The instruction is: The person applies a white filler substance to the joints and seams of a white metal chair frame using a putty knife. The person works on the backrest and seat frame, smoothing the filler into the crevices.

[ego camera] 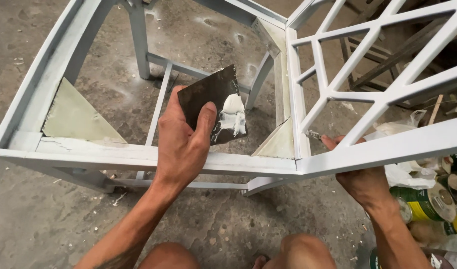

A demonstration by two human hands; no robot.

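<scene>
white chair frame (223,162) spans mid-frame on the floor (49,219); left hand (181,144) grips a dark board (211,99) of putty, right hand (360,177) pinches a small scraper (313,134) at the lattice; filling looks underway; next dab needs a light touch.

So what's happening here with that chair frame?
A person crouches over a pale grey-painted wooden chair frame on a concrete floor. The left hand holds a dark square board carrying a dab of white putty. The right hand reaches behind the lattice backrest, pressing a small metal blade near the corner joint. Paint cans lie nearby.
</scene>
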